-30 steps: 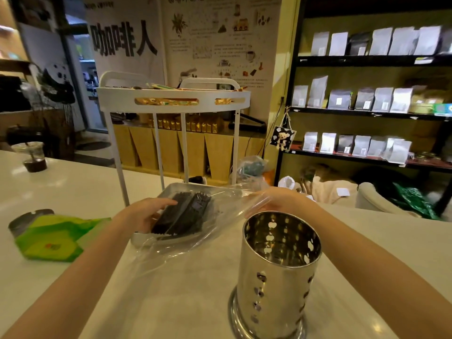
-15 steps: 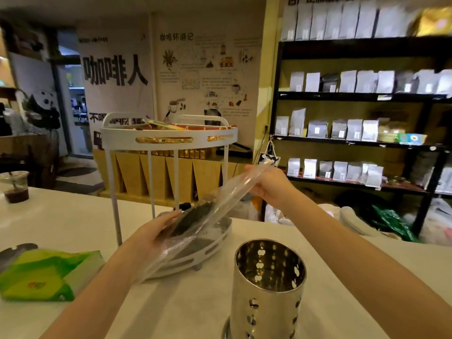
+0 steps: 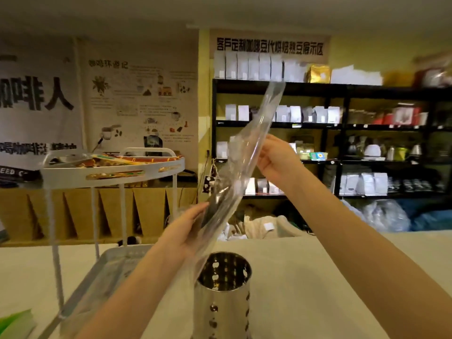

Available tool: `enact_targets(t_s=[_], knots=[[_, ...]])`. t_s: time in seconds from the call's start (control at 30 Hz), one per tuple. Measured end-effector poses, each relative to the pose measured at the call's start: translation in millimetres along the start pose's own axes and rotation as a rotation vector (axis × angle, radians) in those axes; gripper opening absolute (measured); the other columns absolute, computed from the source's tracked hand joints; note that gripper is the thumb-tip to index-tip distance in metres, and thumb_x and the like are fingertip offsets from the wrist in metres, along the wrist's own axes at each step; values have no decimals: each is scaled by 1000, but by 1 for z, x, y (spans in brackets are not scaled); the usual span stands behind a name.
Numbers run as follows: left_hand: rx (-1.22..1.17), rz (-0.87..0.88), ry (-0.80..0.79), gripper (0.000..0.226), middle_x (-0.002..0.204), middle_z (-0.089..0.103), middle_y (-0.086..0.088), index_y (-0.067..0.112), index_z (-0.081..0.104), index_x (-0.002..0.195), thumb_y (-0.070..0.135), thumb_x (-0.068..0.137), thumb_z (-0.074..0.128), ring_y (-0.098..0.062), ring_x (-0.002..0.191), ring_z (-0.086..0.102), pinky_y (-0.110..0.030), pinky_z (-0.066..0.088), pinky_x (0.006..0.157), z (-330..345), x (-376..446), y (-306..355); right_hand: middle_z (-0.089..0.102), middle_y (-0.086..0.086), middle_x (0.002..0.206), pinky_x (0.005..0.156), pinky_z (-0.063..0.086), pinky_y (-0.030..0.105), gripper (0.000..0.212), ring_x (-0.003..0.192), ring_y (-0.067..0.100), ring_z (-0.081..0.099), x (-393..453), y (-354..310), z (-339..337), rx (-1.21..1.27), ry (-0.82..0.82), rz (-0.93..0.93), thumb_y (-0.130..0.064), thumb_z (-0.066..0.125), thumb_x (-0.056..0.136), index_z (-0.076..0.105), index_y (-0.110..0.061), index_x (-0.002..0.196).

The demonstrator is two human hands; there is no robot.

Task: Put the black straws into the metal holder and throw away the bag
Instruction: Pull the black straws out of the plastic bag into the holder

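The clear bag [image 3: 244,152] is held up in the air as a long, steeply tilted sleeve, its upper end toward the shelves [image 3: 342,123] and its lower end hanging just above and a little left of the metal holder [image 3: 223,289], which stands upright on the pale counter [image 3: 318,277] with its mouth open to the top. The black straws [image 3: 211,206] sit bunched in the lower part of the bag, their long axis running along the bag's slope, so they point roughly down toward the holder's rim. The left hand [image 3: 186,231] is the nearer one to both straws and holder: its fingers are curled closed around the lower bag, apparently pinching the straw bundle through the plastic. The right hand [image 3: 271,160] is higher up, fingers loosely bent with the thumb against the film, gripping the bag at mid-height. Which end of the bag is open I cannot tell. No straw is in the holder yet, as far as the visible inside shows. The white rack [image 3: 112,172] stands to the left, clear of the move.
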State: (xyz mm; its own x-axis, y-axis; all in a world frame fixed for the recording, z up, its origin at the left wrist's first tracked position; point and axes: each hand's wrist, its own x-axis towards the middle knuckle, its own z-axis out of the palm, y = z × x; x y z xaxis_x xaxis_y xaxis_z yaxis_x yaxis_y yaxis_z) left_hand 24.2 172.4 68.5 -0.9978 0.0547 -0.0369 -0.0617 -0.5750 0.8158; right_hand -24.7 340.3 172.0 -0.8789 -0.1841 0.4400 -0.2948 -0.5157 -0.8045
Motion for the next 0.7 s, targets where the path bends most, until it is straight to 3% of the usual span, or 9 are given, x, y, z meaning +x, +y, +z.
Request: enact_targets(t_s=[0.1,0.17,0.27,0.37,0.43,0.5,0.6,0.7], knots=[[8,-66,-100,25,66,72,-10,6,65,95,18,73,61,-19,62,69,-29,56,50,34,-14,-18,70,2,63,59,59,25,23,60,12,68,-20,-27,-14,-48,58,-79,4,54,85,58,0,107],[29,-96,-135,21,61,72,-9,6,65,95,21,84,54,-19,59,69,-27,53,50,52,-19,-33,69,0,60,53,55,21,15,57,10,67,-36,-44,-27,-31,70,-117,6,51,86,59,-3,95],[24,-106,-202,27,94,70,-13,10,61,108,23,86,51,-24,86,64,-29,56,54,77,-24,-64,67,0,54,48,52,20,19,50,9,65,-57,-64,-52,-61,161,-132,3,49,89,61,-8,79],[9,-79,-138,36,118,60,-15,13,52,120,17,85,57,-28,100,61,-33,57,56,88,-20,-103,60,6,68,55,53,27,17,60,17,61,-76,-74,-82,-228,230,-67,-4,52,89,60,-8,74],[26,-59,-119,38,118,58,-13,16,49,122,13,85,56,-24,98,61,-35,56,62,90,-21,-127,55,7,73,61,53,30,12,65,18,58,-94,-76,-101,-298,261,7,-5,52,88,58,-7,77],[70,-68,-134,38,109,58,-7,18,48,123,13,86,54,-20,93,60,-36,55,67,89,-26,-147,57,2,64,62,50,26,17,56,11,58,-115,-76,-118,-284,267,59,-4,50,89,57,-8,74],[180,-62,-91,36,100,57,0,21,49,121,14,86,54,-16,87,58,-35,54,70,80,-30,-171,64,-2,55,51,53,18,11,48,6,62,-141,-71,-144,-318,257,137,2,55,82,59,-7,76],[376,-1,-50,40,120,50,-3,24,45,125,17,86,55,-19,94,56,-34,54,73,64,-26,-191,71,-3,60,52,54,15,18,53,6,67,-161,-62,-175,-475,339,250,5,56,83,66,-10,84]])
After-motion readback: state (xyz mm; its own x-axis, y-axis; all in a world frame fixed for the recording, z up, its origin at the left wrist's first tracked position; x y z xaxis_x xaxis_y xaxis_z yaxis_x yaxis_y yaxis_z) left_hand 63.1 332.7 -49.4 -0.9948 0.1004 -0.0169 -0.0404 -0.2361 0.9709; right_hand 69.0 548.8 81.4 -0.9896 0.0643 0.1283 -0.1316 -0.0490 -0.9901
